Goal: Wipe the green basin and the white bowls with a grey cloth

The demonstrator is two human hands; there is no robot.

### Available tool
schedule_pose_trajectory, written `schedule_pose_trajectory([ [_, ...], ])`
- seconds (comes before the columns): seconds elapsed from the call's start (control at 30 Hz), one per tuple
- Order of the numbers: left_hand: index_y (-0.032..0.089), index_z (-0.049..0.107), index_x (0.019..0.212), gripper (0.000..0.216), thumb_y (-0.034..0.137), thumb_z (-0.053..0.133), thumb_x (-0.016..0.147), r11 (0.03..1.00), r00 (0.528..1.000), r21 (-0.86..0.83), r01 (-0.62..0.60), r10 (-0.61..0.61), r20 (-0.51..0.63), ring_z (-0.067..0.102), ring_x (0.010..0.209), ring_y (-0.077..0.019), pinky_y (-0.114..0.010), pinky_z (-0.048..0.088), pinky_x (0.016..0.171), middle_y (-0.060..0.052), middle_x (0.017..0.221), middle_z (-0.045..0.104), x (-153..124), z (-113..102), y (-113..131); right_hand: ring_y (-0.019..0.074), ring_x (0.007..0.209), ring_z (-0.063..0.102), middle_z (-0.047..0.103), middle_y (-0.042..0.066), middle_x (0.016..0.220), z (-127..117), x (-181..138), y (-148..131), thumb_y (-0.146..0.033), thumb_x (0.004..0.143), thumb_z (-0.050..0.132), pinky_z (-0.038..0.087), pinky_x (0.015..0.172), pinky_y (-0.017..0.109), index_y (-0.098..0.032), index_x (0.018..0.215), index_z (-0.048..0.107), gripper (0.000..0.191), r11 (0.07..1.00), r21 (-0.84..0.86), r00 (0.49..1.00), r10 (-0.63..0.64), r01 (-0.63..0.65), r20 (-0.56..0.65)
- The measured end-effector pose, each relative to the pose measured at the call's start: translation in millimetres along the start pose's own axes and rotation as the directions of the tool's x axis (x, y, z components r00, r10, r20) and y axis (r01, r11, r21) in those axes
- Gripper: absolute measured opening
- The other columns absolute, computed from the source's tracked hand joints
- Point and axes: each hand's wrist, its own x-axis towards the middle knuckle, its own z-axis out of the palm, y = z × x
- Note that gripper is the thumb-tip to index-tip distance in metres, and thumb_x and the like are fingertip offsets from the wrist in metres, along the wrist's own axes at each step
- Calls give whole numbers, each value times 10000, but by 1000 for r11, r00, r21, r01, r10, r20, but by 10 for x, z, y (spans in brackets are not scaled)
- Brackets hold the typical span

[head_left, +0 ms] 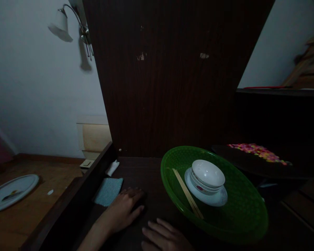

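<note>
My left hand [125, 208] rests on the dark wooden surface [143, 169], fingers stretched out and nothing in them. Just beyond its wrist and knuckles lies a folded light-blue cloth [108, 191]. My right hand [166, 237] is at the bottom edge of the view, palm down with fingers apart, partly cut off. To its right stands a large green basin [240, 216]. Inside it, white bowls [208, 173] are stacked on a white plate [221, 198]. A bundle of wooden chopsticks [187, 193] lies beside them, to the left.
A crumpled white tissue [112, 167] lies by the raised left edge [94, 177]. Behind rises a tall dark panel [170, 87]. Pink and yellow decoration [259, 152] shows at right. A wall lamp [60, 26] hangs upper left; a white oval lid-like object [23, 186] is on the floor.
</note>
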Motion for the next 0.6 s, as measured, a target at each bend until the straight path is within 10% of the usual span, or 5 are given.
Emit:
schedule_pose_trajectory([
  [0.1,210,513,1443,478,357,510,988,996,983,71,-60,72,-170,499,1394,-290,-512,436,1149,-101,1483,561,116,-205,211,212,1257,622,693,28,1318,-647,-74,58,-303,974,586,492,1089,332,-209,1223,669,279,987,-156,991,-56,37,-118],
  [0.23,203,444,1475,501,354,496,1001,978,918,137,-154,193,-347,329,1500,-273,-516,387,1188,-86,1577,446,285,-386,519,296,1430,438,523,95,1509,-1304,-338,382,-265,963,545,428,1146,489,-201,1379,566,421,877,-298,906,281,-376,-317],
  [0.6,99,421,1479,616,446,517,978,965,950,-108,-239,209,-231,39,1552,-325,-570,257,1228,-178,1653,243,1130,-108,555,434,1526,80,264,215,1634,-1367,-1554,1559,-534,949,387,265,1181,658,-46,1414,507,684,460,-224,509,714,-859,-481],
])
